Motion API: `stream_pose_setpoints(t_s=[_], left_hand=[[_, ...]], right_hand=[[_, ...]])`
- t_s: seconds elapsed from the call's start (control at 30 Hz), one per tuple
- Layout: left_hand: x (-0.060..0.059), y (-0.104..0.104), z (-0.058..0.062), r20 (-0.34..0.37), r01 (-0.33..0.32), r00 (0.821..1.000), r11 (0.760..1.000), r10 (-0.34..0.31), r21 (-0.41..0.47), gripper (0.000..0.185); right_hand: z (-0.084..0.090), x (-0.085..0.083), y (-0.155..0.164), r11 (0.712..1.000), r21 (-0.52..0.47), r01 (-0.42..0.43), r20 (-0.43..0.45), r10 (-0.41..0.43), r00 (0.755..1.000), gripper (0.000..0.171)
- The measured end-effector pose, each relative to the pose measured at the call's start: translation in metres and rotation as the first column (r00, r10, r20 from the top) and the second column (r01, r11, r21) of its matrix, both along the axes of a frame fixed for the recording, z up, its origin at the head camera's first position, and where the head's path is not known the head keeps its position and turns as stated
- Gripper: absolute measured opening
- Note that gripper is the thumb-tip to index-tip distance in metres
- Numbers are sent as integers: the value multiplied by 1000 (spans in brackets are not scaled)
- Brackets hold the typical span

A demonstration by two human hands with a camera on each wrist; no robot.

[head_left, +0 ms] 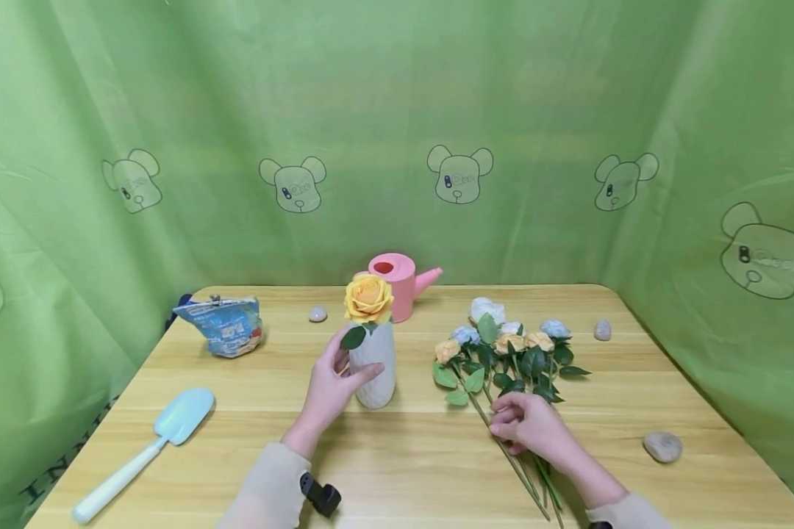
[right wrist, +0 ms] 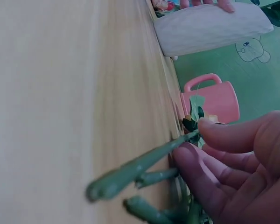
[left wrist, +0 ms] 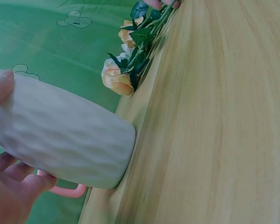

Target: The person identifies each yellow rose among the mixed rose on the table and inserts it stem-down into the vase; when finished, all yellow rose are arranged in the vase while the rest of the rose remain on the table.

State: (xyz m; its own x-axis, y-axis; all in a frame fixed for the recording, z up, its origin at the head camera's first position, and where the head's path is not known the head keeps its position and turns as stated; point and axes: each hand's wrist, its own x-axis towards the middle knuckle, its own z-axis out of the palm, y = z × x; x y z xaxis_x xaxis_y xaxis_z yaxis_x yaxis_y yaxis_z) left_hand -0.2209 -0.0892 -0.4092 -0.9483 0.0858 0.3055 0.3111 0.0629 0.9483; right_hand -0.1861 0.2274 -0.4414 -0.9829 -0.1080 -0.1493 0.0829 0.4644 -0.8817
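Tabletop: left hand [head_left: 331, 382] cups vase [head_left: 375, 371], right hand [head_left: 526, 425] pinches stems [head_left: 503, 448].

Staged recording booth, green bear-print curtain [head_left: 397, 132], wooden table [head_left: 397, 470]

Both arms come into the head view in soft, pale beige sleeves, loose-knit looking and a little bunched at the cuffs, ending right at the wrists so the left hand [head_left: 331, 382] and the right hand [head_left: 531, 428] are bare, with no gloves, rings or watch showing. Strapped at the left sleeve's cuff there's a small black device [head_left: 320, 495], chunky and rounded with a dark band, and a sliver of a matching black piece [head_left: 598, 524] peeks out at the right cuff along the bottom edge. Up close in the wrist views the fingernails are short, plain and unpainted.
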Motion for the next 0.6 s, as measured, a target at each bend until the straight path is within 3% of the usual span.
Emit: stream_pose_setpoints(t_s=[0.27, 0.6], left_hand=[[1, 0, 0, 18, 4, 1000, 1000, -4, 11, 68], [0, -1, 0, 24, 1, 1000, 1000, -2, 14, 69]], right_hand=[[-2, -7, -6, 999, 42, -27, 21, 26, 999, 34], [3, -5, -5, 991, -136, -11, 83, 23, 996, 37]])
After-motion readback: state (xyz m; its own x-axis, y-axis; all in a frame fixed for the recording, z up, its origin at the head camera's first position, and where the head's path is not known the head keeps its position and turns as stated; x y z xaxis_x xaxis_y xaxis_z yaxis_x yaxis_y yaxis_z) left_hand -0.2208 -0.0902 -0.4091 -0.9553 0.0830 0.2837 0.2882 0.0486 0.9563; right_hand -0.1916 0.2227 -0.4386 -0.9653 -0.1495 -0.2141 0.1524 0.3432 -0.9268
